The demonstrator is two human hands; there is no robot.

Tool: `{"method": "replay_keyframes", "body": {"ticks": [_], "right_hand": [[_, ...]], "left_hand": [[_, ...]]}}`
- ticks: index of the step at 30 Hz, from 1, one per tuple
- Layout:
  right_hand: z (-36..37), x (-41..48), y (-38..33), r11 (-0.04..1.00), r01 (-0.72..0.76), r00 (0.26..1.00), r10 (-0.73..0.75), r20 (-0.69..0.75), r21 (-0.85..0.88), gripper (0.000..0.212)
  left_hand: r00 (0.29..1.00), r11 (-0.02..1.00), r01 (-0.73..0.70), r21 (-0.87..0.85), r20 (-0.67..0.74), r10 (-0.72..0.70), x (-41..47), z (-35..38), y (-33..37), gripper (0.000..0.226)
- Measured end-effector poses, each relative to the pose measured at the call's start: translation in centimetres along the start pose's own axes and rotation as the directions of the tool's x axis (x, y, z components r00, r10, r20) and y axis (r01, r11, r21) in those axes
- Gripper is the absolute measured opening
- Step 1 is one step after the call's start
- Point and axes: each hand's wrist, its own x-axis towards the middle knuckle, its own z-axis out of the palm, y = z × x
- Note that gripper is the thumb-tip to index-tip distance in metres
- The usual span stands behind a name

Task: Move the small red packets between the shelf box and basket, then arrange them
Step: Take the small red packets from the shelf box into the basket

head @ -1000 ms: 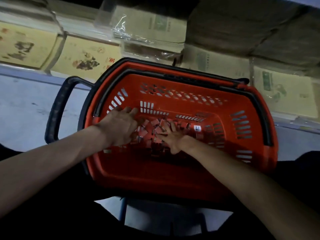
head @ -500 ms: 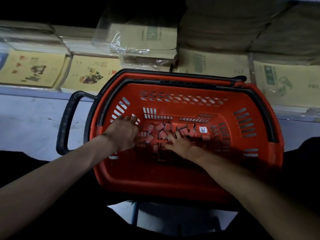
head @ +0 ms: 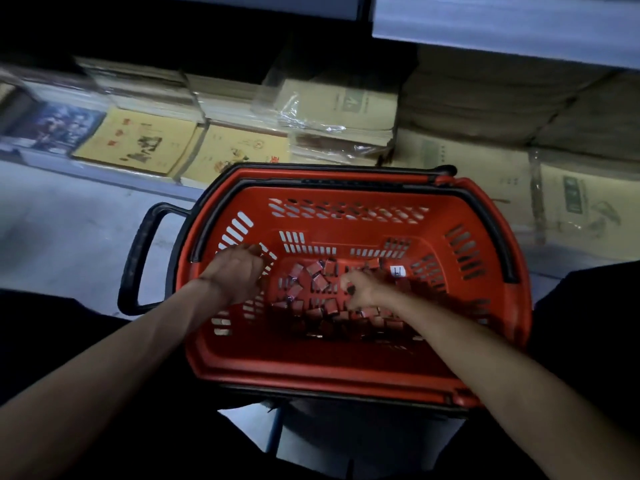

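Observation:
A red plastic basket [head: 346, 374] sits in front of me with both my arms reaching into it. Several small red packets [head: 320, 282] lie scattered loose over its slotted floor. My left hand [head: 239, 273] hovers by the basket's left wall, back upward and fingers curled under, so what is beneath them is hidden. My right hand [head: 363, 289] is over the middle of the pile, its fingers bunched together around a packet or two. A white tag [head: 397, 271] lies among the packets at the far right. No shelf box is in view.
A black pull handle [head: 138, 258] sticks out from the basket's left side. Behind the basket, a low shelf holds stacks of yellow notebooks [head: 145, 143] and plastic-wrapped paper bundles [head: 332, 112]. Grey floor [head: 62, 223] lies to the left. A blue leg [head: 275, 431] shows below the basket.
Both hands lay flat on the packets before; now their fingers have curled in and the hands have lifted and drawn apart. The view has tilted upward, showing more shelf.

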Motion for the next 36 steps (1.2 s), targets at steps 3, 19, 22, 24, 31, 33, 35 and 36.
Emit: {"method": "replay_keyframes", "body": {"ticks": [3, 19, 22, 24, 31, 33, 35, 36], "right_hand": [[-3.3, -0.3, -2.1, 0.966, -0.102, 0.991, 0.078, 0.107, 0.238, 0.033], [-16.0, -8.4, -15.2, 0.8, -0.077, 0.974, -0.068, 0.217, 0.594, 0.033], [-16.8, -10.0, -17.9, 0.811, 0.034, 0.968, -0.172, 0.183, 0.584, 0.036], [-17.5, -11.8, -19.8, 0.834, 0.168, 0.96, -0.259, 0.104, 0.525, 0.037], [-18.6, -17.0, -24.6, 0.813, 0.581, 0.782, -0.564, -0.266, -0.017, 0.038], [-19.0, -18.0, -24.7, 0.801, 0.57, 0.734, -0.596, -0.326, -0.181, 0.034], [-19.9, -18.8, -24.3, 0.793, 0.534, 0.731, -0.607, -0.313, -0.294, 0.032], [-20.3, -19.1, -23.9, 0.786, 0.519, 0.731, -0.612, -0.301, -0.336, 0.03]], "left_hand": [[0.997, 0.991, 0.076, -0.111, 0.017, -0.074, -0.6, 0.6, -1.9, 0.045], [0.974, 0.868, 0.105, -0.486, -0.127, -0.189, -2.9, -1.0, -4.9, 0.048], [0.944, 0.728, 0.033, -0.685, -0.218, -0.247, -3.4, -3.1, -3.5, 0.042], [0.927, 0.317, -0.048, -0.947, -0.16, -0.338, -4.0, -5.3, -2.4, 0.031], [0.999, -0.869, 0.04, -0.493, 0.031, 0.028, -7.5, -14.4, -0.3, 0.051], [0.998, -0.88, -0.006, -0.476, 0.045, -0.031, -7.4, -16.2, 0.4, 0.045], [0.996, -0.889, -0.036, -0.456, 0.058, -0.07, -6.9, -17.8, 0.7, 0.039], [0.995, -0.885, -0.039, -0.464, 0.066, -0.078, -6.4, -18.4, 0.8, 0.038]]}}
